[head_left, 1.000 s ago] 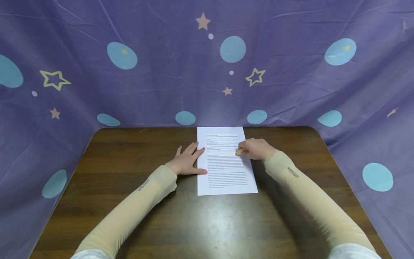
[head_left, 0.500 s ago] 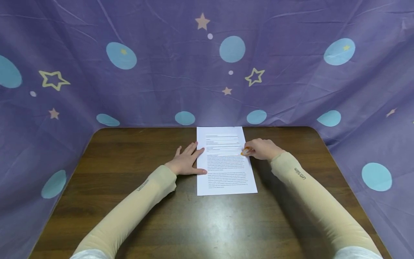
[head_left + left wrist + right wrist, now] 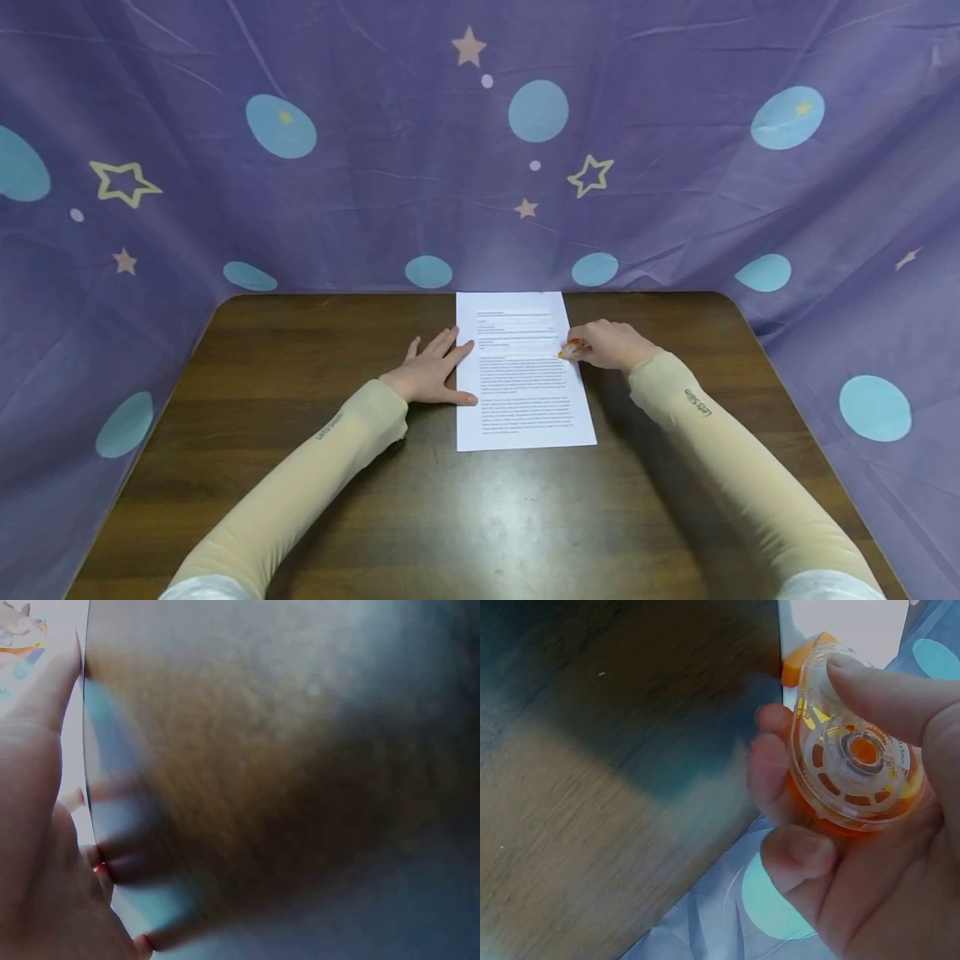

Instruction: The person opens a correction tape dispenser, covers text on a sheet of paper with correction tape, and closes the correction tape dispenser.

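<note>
A white sheet of printed text (image 3: 525, 443) lies on the wooden table, its far edge at the curtain. My left hand (image 3: 431, 375) rests at the sheet's left edge, fingers spread and straight, thumb and fingertips on the margin. At the right edge, my right hand (image 3: 606, 343) grips a correction tape dispenser (image 3: 855, 761) with a clear case and orange parts. In the right wrist view the thumb presses the case's side and the fingers curl beneath it. The dispenser's orange tip (image 3: 799, 664) points onto the paper, level with a blank band between text lines.
The dark brown table (image 3: 315, 333) extends to both sides of the sheet and in front of it. A purple curtain (image 3: 360, 192) with stars and blue dots encloses the back and both sides. Both forearms wear beige sleeves (image 3: 300, 483).
My right hand, holding the correction tape dispenser, has slid right to the sheet's right edge, then stayed there over the last half second. The left hand and the paper keep their places.
</note>
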`<state>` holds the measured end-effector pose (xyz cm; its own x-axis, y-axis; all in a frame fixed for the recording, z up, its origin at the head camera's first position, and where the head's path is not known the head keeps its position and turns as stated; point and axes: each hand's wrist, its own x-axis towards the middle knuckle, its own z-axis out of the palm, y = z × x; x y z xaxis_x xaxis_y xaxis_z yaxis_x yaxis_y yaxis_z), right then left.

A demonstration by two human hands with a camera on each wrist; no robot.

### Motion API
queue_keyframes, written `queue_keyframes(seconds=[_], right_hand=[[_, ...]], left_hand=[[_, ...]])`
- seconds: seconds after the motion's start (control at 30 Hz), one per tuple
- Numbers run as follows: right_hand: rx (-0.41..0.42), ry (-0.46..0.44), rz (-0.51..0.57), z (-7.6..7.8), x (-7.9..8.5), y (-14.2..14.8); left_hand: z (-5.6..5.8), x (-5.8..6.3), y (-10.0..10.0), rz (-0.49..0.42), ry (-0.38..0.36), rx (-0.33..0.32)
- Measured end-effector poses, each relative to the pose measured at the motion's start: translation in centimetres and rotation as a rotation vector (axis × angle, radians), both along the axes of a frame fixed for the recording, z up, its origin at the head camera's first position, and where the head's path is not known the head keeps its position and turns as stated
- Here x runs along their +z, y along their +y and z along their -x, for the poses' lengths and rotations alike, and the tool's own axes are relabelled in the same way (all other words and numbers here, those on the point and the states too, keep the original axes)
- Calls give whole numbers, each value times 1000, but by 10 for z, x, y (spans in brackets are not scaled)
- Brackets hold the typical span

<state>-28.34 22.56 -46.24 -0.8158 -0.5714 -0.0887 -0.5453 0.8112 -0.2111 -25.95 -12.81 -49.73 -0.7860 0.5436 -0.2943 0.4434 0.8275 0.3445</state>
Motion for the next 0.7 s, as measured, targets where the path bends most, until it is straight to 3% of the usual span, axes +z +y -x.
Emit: queue_keyframes(seconds=[0.2,0.5,0.7], right_hand=[[36,15,34,3,-2,-4],[147,-59,140,3,-4,-28],[178,-77,158,2,-7,-43]], left_hand=[[1,-2,0,-2,10,0],[-1,-1,1,13,10,8],[0,-1,2,29,6,8]])
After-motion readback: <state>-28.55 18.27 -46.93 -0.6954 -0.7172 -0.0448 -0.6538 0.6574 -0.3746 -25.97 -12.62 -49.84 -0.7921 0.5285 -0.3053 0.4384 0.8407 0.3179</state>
